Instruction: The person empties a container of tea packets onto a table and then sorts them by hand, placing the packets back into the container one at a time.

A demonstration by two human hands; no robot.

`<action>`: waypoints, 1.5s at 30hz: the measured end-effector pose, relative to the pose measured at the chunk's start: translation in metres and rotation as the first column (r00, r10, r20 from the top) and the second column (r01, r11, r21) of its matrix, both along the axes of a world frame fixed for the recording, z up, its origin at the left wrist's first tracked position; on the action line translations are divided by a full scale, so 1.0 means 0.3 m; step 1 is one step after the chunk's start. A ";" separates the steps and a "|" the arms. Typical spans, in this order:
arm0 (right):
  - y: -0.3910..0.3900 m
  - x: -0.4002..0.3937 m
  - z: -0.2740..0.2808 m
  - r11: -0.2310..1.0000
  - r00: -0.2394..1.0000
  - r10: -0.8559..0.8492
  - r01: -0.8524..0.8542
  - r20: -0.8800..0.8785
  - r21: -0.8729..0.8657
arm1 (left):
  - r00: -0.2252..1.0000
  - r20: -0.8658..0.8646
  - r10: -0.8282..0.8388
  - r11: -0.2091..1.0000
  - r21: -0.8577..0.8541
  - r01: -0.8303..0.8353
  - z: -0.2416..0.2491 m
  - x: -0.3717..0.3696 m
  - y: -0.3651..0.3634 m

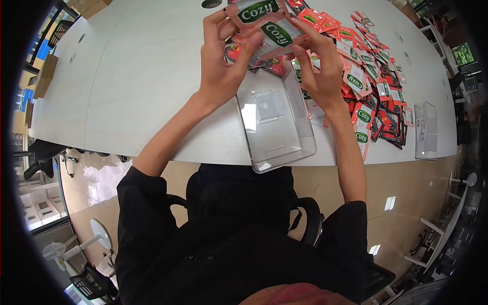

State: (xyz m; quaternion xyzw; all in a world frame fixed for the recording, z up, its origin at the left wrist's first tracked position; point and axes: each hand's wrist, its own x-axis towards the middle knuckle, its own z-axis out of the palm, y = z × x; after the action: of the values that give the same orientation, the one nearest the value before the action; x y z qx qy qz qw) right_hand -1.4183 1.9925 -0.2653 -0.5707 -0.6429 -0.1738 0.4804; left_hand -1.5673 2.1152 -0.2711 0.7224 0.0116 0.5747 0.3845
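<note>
Left grip [223,61], right grip [324,73] pinch Cozy packets [277,34], forearms [172,130] angled inward.

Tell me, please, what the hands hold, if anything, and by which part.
At least two overlapping Cozy packets: the left hand holds their left side, the right hand the front one's right edge.

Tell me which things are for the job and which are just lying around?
Seem part of the job:
Cozy packets between left hand and right hand
clear bin in front
packet pile on the right

Seem just lying about:
cardboard box at the left
black chair beyond it
second clear bin, far right, untouched
</note>
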 end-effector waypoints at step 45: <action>-0.018 -0.015 -0.002 0.985 0.993 0.116 -0.116 -0.013 -0.129 | 0.995 0.083 -0.056 0.960 -0.268 0.076 -0.001 -0.004 -0.075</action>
State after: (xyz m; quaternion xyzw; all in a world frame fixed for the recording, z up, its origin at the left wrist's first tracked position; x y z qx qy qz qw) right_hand -1.4229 1.9870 -0.2659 -0.5628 -0.6838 -0.1018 0.4532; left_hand -1.5686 2.0926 -0.2715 0.6409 0.0516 0.5811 0.4989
